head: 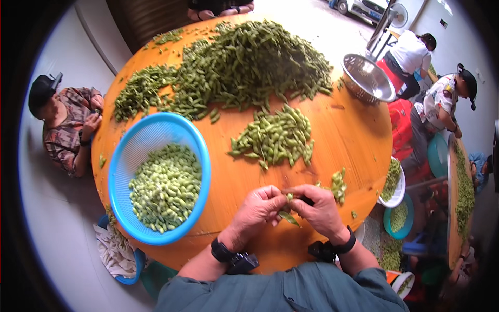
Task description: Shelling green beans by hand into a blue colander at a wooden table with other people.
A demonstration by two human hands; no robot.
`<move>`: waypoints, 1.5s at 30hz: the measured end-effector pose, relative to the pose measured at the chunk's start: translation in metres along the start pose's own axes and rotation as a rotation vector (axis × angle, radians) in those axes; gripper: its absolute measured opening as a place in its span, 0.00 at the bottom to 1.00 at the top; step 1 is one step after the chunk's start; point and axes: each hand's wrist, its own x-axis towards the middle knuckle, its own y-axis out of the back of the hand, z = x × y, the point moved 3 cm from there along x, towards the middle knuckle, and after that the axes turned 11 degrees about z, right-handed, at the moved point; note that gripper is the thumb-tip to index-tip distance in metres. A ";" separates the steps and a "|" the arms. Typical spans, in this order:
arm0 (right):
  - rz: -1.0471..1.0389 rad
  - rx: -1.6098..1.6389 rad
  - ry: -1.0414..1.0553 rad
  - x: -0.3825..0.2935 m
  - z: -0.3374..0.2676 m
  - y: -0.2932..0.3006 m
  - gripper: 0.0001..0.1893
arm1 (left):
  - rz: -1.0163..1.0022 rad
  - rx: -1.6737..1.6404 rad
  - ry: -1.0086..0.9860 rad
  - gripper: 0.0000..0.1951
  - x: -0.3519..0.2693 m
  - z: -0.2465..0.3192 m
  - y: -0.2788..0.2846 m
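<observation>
Above the near part of the round wooden table, my left hand [259, 204] and my right hand [320, 208] meet. Both pinch a small green soybean pod [289, 196] between thumbs and fingertips. Just below, another green pod or piece of hull [289, 218] sticks out by my left fingers; which hand holds it is unclear. To the left stands a blue plastic colander [206, 152] with shelled green soybeans [163, 187] in it. Ahead of my hands lies a small pile of whole pods [276, 134]. Close beyond my right hand is a little heap of pods or hulls [338, 186].
A large mound of pods [253, 62] covers the far side of the wooden table [335, 128]. A metal colander [368, 78] sits at the right edge. One person [66, 124] sits at left, another [220, 7] opposite. Several people work at right, near red stools [399, 117] and tubs.
</observation>
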 end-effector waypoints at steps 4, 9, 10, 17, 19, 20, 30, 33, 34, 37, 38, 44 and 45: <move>0.044 -0.152 0.153 0.003 0.004 0.002 0.06 | 0.179 0.136 -0.073 0.10 -0.002 0.000 -0.004; 0.060 -0.394 0.431 0.003 -0.001 -0.002 0.05 | 0.175 0.230 -0.109 0.12 -0.002 -0.008 -0.004; 0.058 -0.440 0.466 0.003 -0.003 -0.003 0.05 | 0.175 0.219 -0.092 0.13 -0.002 -0.010 -0.004; 0.028 -0.673 0.628 0.005 -0.004 -0.012 0.08 | 0.193 0.210 -0.022 0.13 0.002 -0.014 -0.003; 0.021 -0.723 0.638 0.004 -0.003 -0.012 0.07 | 0.210 0.205 -0.026 0.12 0.002 -0.014 -0.005; 0.015 -0.747 0.649 0.004 0.000 -0.012 0.08 | 0.221 0.198 -0.032 0.12 0.000 -0.014 -0.006; -0.042 -0.579 0.699 0.007 0.001 -0.014 0.09 | 0.224 0.187 -0.003 0.11 -0.003 -0.009 -0.007; -0.007 -0.440 0.540 0.008 0.011 -0.009 0.10 | 0.169 0.158 0.005 0.10 -0.001 -0.010 -0.005; -0.012 -0.399 0.469 0.008 0.012 -0.007 0.09 | 0.154 0.167 0.001 0.09 -0.002 -0.010 -0.005; -0.039 -0.293 0.270 0.009 0.012 0.001 0.07 | 0.118 0.198 -0.017 0.09 -0.003 -0.007 -0.009; -0.057 -0.270 0.214 0.008 0.010 0.004 0.07 | 0.110 0.208 -0.027 0.09 -0.004 -0.007 -0.012; -0.094 -0.228 0.210 0.002 0.003 0.015 0.06 | 0.109 0.220 -0.084 0.08 -0.010 -0.002 -0.011; -0.097 -0.241 0.231 0.002 0.005 0.017 0.06 | 0.112 0.191 -0.088 0.08 -0.010 0.000 -0.012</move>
